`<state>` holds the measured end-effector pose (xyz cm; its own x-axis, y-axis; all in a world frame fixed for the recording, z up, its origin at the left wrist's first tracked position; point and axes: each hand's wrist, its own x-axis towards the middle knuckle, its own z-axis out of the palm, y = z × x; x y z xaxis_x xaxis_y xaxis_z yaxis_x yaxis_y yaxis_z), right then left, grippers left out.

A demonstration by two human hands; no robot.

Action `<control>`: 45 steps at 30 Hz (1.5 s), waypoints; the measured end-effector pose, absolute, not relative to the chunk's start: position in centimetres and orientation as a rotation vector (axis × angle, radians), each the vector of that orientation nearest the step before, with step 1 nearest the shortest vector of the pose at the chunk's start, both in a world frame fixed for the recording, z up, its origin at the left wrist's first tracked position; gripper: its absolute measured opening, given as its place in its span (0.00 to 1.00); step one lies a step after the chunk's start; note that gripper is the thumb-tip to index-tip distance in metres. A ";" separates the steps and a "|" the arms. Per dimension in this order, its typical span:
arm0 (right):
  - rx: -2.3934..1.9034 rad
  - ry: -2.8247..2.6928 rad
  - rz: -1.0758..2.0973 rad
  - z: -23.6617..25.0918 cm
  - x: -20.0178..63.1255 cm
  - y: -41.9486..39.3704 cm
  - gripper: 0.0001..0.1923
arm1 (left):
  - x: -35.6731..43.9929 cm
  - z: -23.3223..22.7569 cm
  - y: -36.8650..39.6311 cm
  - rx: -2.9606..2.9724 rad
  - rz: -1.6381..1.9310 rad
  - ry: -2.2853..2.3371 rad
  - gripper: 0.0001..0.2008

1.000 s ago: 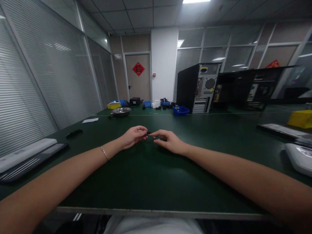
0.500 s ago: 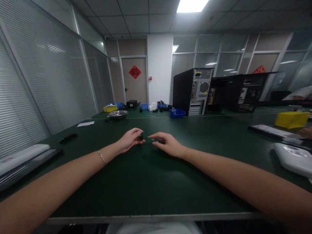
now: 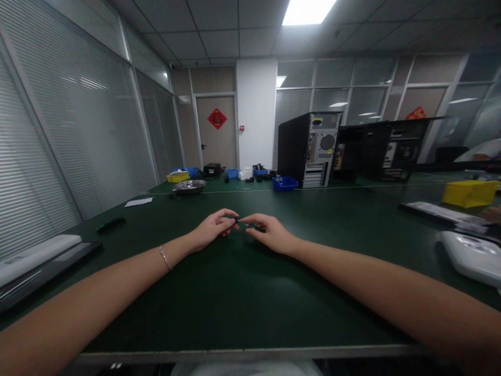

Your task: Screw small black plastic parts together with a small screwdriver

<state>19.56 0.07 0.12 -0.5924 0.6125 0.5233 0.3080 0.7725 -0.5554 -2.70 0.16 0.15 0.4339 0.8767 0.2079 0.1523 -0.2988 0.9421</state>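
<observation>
Over the middle of the green table [image 3: 250, 303], my left hand [image 3: 213, 230] pinches a small dark piece [image 3: 236, 221] between thumb and fingers. What the piece is, I cannot make out. Just right of it, my right hand [image 3: 274, 235] is closed around a slim dark tool [image 3: 258, 228] with a thin metal end, which looks like a small screwdriver. Its tip points left, close to the dark piece; whether they touch is too small to tell. My right index finger reaches toward my left fingertips.
A blue bin [image 3: 285, 183] stands before a black computer case [image 3: 301, 149]. At the back left are a round metal dish [image 3: 190, 187] and a yellow bin [image 3: 178, 177]. A dark object [image 3: 111, 225] lies left; a white device [image 3: 469, 256] and yellow box [image 3: 469, 193] right, beside another person's hand.
My left hand has moved slightly right, bringing the small dark piece closer to the tool's tip, and its fingers have shifted. My right hand stays nearly where it was.
</observation>
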 end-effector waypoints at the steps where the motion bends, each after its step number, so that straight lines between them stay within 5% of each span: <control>1: -0.679 -2.230 0.537 0.1 19.6 0.1 0.16 | -2.7 0.1 0.2 1.741 0.943 0.902 0.20; 45: -0.590 -2.278 0.595 0.3 19.6 -0.2 0.17 | -3.1 0.2 0.2 1.470 0.886 0.747 0.15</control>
